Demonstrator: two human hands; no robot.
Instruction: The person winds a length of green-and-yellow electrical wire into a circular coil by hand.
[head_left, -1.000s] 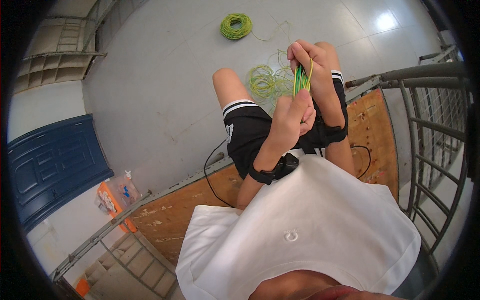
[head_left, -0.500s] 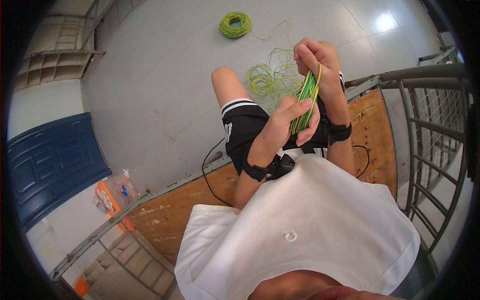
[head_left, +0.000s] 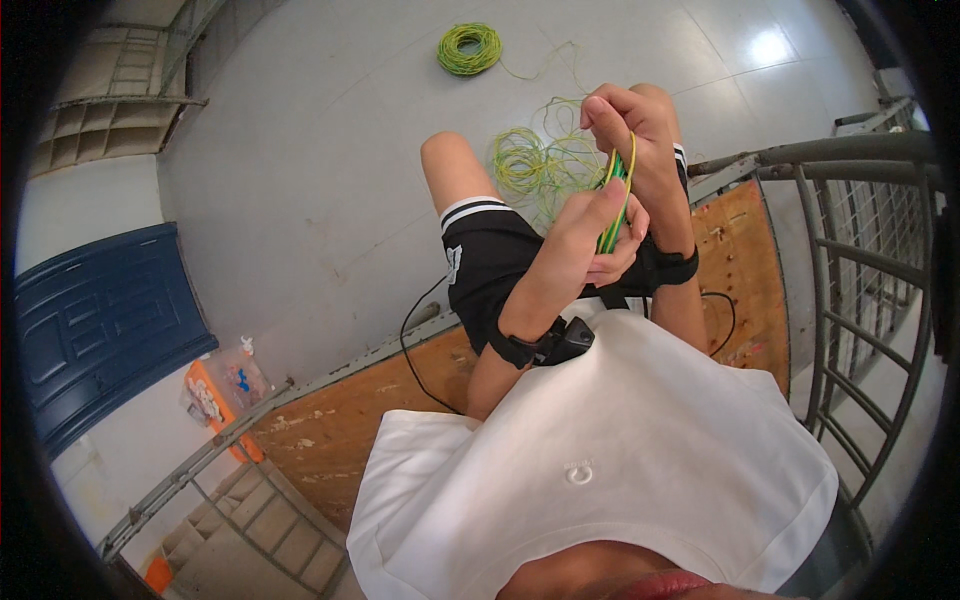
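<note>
Hands up front: my right hand [head_left: 630,125] pinches the green-yellow wire bundle [head_left: 615,205] on top, left hand [head_left: 595,235] clamped below, keeping strands aligned.

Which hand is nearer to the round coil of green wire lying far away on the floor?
The right hand. It is raised higher in the picture, closer to the coil on the floor. The left hand grips the green-yellow wire bundle lower down, farther from it.
</note>
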